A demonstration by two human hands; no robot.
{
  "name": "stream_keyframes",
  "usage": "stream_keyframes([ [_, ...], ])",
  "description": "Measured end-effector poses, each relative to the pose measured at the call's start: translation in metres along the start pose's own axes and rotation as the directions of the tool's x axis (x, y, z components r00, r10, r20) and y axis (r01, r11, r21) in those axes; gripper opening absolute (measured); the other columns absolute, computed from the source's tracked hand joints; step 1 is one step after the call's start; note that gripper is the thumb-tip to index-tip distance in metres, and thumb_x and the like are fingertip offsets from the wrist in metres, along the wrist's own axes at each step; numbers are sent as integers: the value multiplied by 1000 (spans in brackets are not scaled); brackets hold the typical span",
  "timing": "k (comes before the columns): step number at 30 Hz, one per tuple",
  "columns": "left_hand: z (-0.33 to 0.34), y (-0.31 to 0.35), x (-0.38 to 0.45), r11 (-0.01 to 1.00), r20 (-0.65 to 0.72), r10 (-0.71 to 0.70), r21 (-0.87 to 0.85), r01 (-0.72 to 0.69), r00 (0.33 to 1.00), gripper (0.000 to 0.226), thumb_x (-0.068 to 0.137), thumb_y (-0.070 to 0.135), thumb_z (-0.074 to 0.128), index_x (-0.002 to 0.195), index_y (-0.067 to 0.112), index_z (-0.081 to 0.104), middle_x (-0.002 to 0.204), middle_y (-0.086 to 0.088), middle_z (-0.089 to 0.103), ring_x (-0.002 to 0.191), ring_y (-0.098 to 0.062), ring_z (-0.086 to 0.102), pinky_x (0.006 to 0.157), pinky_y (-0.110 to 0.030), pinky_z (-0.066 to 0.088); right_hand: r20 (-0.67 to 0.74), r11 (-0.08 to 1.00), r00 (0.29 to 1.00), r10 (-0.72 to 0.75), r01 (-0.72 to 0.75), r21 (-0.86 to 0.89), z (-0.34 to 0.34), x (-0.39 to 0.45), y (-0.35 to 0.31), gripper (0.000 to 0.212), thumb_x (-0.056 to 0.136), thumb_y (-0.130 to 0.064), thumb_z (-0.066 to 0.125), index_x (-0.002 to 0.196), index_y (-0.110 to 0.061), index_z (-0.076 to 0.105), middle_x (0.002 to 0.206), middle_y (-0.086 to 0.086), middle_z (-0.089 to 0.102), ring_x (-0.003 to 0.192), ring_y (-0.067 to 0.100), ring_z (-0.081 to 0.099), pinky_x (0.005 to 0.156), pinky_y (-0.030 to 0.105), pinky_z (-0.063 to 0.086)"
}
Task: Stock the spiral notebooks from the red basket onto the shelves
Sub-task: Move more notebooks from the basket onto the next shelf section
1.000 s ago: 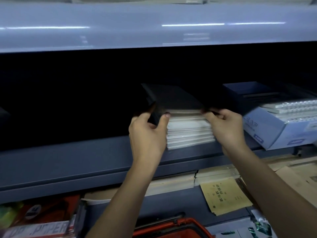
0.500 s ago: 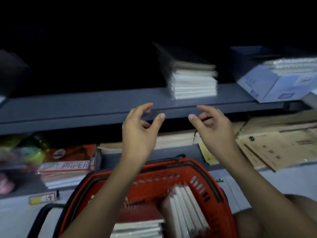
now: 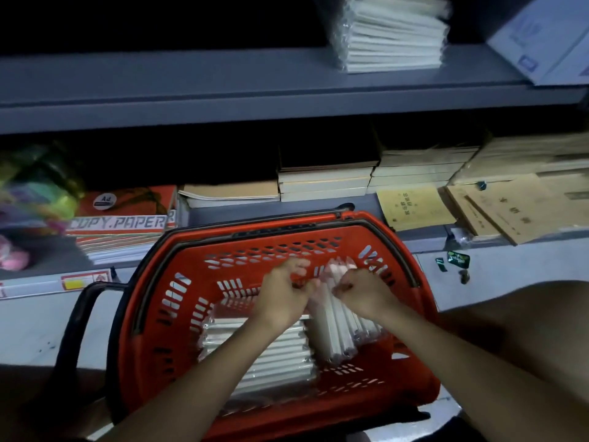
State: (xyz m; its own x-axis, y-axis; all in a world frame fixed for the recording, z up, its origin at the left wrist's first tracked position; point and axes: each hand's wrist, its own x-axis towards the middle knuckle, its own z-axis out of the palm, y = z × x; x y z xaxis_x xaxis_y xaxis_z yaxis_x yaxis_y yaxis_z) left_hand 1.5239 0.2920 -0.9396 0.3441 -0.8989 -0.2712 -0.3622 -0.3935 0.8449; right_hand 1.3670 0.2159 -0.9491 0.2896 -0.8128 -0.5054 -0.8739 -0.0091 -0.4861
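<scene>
Hands that half a second earlier hovered open below the grey metal shelf [image 3: 223, 81] had dropped into the red plastic basket [image 3: 165, 314]. The left hand [image 3: 283, 298] and the right hand [image 3: 363, 293] curled their fingers round the top edges of an upright bundle of white plastic-wrapped spiral notebooks [image 3: 334, 327], gripping it from both sides. A second batch of wrapped notebooks [image 3: 271, 355] lay flat in the basket beside it. Above, a stack of shelved notebooks [image 3: 392, 36] sat on the grey shelf.
</scene>
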Motion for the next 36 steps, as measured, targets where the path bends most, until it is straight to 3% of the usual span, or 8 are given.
stream_keyframes([
  [5,9,-14,0,998,67,-61,9,60,996,30,88,24,74,116,17,68,92,9,66,83,-12,64,85,-29,55,-108,991,992,-69,56,-120,32,-3,1,21,88,-24,54,92,-11,70,99,13,72,99,31,68,79,31,51],
  [10,9,-23,4,996,92,-88,6,88,992,26,88,15,72,113,21,69,87,19,64,82,-2,62,85,-20,50,-33,974,990,-137,129,-186,51,-8,-15,39,93,-25,54,128,-9,58,109,14,71,98,31,69,79,37,57],
  [13,8,-24,5,995,107,-100,-10,102,989,24,90,17,71,114,21,68,95,10,69,87,-6,64,89,-25,53,9,979,997,-71,72,-189,57,-9,-17,29,94,-30,53,117,-15,60,105,9,71,93,29,70,76,35,56],
  [17,9,-26,5,991,109,-124,-34,128,986,26,89,12,67,112,25,69,96,13,68,86,-6,64,87,-36,59,88,997,993,81,-82,11,46,2,-9,23,91,-35,68,75,-19,64,72,-6,59,70,11,57,51,18,32],
  [22,4,-25,3,986,115,-144,-67,152,983,23,91,8,66,110,20,69,91,16,64,79,-13,67,86,-39,60,30,981,988,154,-157,118,49,11,3,17,92,-25,68,99,-14,80,107,2,76,98,17,70,80,21,50],
  [27,-3,-22,3,977,141,-172,-101,187,975,21,93,8,63,106,25,65,97,11,65,75,-13,66,83,-33,59,-60,986,987,152,-147,78,45,1,4,23,89,-11,59,90,-18,81,102,0,78,94,17,73,77,23,56],
  [31,-14,-10,3,948,135,-217,-209,242,967,23,94,5,61,116,7,64,104,-1,67,60,-7,64,60,-20,56,-135,988,987,90,-71,140,4,-13,-15,20,88,-9,63,91,-14,82,98,3,80,96,15,73,85,19,54],
  [36,-32,21,0,872,147,-239,-403,279,960,18,96,-1,58,111,4,65,85,-2,66,50,-9,62,55,-24,57,-190,952,981,44,16,304,-83,-59,-38,15,89,-8,69,78,-7,80,74,14,77,76,32,76,76,44,62],
])
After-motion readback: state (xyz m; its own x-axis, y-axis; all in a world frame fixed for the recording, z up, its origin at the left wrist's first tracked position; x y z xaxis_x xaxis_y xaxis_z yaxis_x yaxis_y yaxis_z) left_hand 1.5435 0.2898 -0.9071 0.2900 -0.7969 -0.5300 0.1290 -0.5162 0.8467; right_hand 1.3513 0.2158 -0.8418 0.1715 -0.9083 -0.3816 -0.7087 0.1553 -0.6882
